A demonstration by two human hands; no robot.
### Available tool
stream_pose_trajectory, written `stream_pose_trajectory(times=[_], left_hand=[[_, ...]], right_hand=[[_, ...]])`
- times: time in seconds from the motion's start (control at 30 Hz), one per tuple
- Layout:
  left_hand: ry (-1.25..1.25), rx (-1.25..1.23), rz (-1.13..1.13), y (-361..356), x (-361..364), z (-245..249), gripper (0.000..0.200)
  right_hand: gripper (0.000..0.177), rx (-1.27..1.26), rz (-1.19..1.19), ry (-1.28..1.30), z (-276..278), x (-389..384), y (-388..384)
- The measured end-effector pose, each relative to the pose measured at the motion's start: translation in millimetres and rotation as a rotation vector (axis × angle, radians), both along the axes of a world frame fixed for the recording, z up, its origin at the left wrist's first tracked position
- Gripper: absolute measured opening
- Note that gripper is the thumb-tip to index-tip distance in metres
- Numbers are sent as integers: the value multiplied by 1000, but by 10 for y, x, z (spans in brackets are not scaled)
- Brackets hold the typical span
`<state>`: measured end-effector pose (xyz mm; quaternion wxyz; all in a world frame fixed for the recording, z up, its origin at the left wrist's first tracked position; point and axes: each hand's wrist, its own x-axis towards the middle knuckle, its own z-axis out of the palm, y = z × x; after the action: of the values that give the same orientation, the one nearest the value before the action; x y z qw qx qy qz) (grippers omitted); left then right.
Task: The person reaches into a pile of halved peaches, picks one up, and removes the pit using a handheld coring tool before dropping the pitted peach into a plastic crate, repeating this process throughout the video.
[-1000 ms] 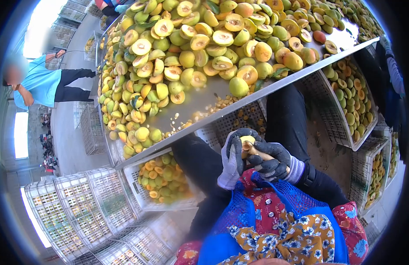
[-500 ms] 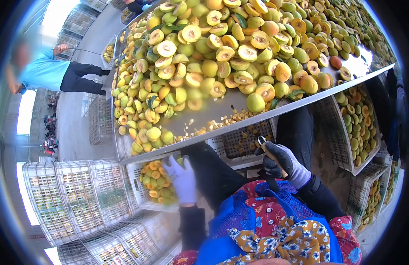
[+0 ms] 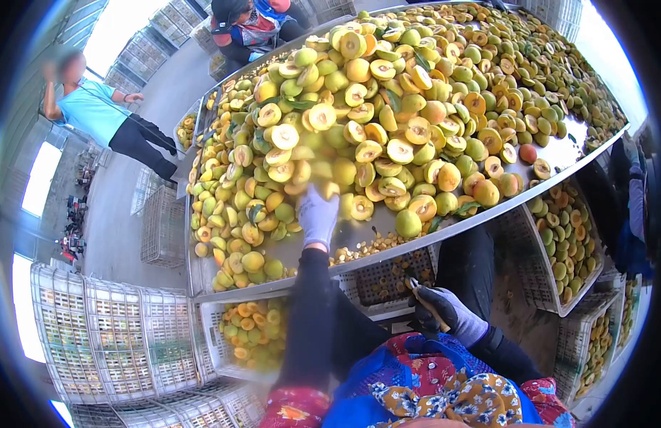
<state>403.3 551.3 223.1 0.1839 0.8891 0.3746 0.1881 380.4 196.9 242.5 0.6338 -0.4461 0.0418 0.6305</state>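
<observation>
My left hand (image 3: 318, 217), in a pale lavender glove, reaches over the metal table's near edge to the pile of apricots (image 3: 400, 150). Its fingertips are at the fruit, and blur there hides whether they grip a piece. Many apricots are cut in half, showing brown centres. Over my lap, my right hand (image 3: 455, 314), in a lavender glove with a dark palm, is closed round a pitting knife (image 3: 432, 309) with a wooden handle and a narrow metal tip. Loose pits (image 3: 366, 250) lie on the table in front of the pile.
A white crate of apricots (image 3: 248, 332) stands below the table's left front; another crate (image 3: 562, 250) stands at right. A dark crate (image 3: 387, 278) sits under the edge (image 3: 502, 212). Stacked crates (image 3: 116, 335) fill the left. One person (image 3: 106, 114) stands beyond; another (image 3: 252, 28) sits across the table.
My left hand has moved from above the left crate up to the apricot pile. My right hand still holds the pitting knife, and the view has tilted to take in the person across the table.
</observation>
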Motion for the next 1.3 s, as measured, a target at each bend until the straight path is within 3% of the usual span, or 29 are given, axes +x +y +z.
stream_pose_trajectory(times=[0.13, 0.17, 0.2, 0.27, 0.33, 0.37, 0.47, 0.5, 0.6, 0.73, 0.97, 1.03, 1.1, 1.13, 1.17, 1.2, 1.27, 1.3], left_hand=[[-98, -210, -33, -226, -354, -191, 51], [-240, -278, -24, -304, -425, -116, 39], [-532, -802, 26, -421, -519, -49, 30], [-620, -1064, -8, -611, -661, 243, 31], [-498, -1268, -32, -763, -768, 453, 37], [-565, -1222, -205, -869, -819, 447, 39], [-660, -1652, -203, -1128, -931, 478, 55], [-668, -1668, -251, -1197, -966, 440, 58], [-611, -1639, 2, -1560, -997, 591, 58], [-526, -1402, -224, -1742, -1151, 609, 56], [-594, -1407, -73, -1888, -1215, 559, 58], [-533, -1125, -242, -1910, -1276, 545, 48], [-539, -1086, -256, -1922, -1304, 516, 42], [-577, -1188, -186, -1932, -1305, 487, 40], [-614, -1289, -114, -1948, -1309, 465, 39], [-609, -1177, -130, -1973, -1302, 449, 38], [-592, -953, -158, -2049, -1298, 415, 37], [-614, -865, -160, -2097, -1287, 411, 37]], right_hand=[[40, 44, 70, -64, 92, -20, 40], [39, 26, 83, -120, 163, -14, 76], [39, 5, 94, -174, 196, -12, 88], [32, 11, 90, -418, 170, -35, 88], [27, -25, 120, -737, 237, -16, 160], [23, -7, 217, -1101, 322, -5, 143], [19, -71, 252, -1243, 607, -27, 207], [21, -28, 252, -1332, 628, -42, 228], [24, -6, 211, -1463, 597, -93, 236], [26, -49, 216, -1474, 600, -141, 246], [29, -117, 287, -1439, 578, -224, 187], [29, -123, 300, -1402, 574, -236, 171], [30, -129, 343, -1375, 562, -255, 158], [31, -131, 363, -1361, 556, -268, 152], [30, -64, 354, -1446, 513, -286, 138], [29, 4, 346, -1534, 438, -294, 121], [26, 77, 311, -1352, 392, -307, 114], [24, 80, 285, -1085, 395, -292, 132]])
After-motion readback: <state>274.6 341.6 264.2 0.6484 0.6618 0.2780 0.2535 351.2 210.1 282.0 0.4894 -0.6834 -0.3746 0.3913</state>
